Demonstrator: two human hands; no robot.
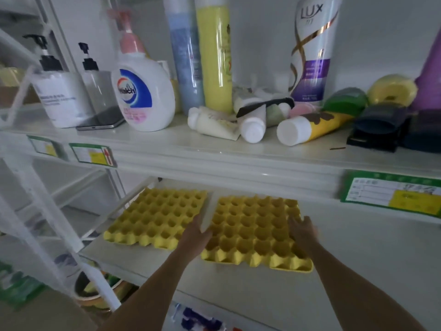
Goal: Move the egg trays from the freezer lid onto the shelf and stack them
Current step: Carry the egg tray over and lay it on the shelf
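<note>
Two yellow egg trays lie side by side on the white lower shelf [238, 283]. The left egg tray [157, 217] lies flat, untouched. The right egg tray [256, 231] sits near the shelf's front edge between both of my hands. My left hand [194, 235] grips its left edge, fingers curled around the rim. My right hand [303, 231] rests on its right edge, blurred, with fingers spread over the cups. No freezer lid is in view.
The upper shelf [214, 149] overhangs the trays, loaded with bottles, a Walch pump bottle [143, 96], tubes [298, 130] and a phone [100, 121]. A white slanted frame [47, 211] stands to the left. Price labels [391, 192] hang on the shelf edge.
</note>
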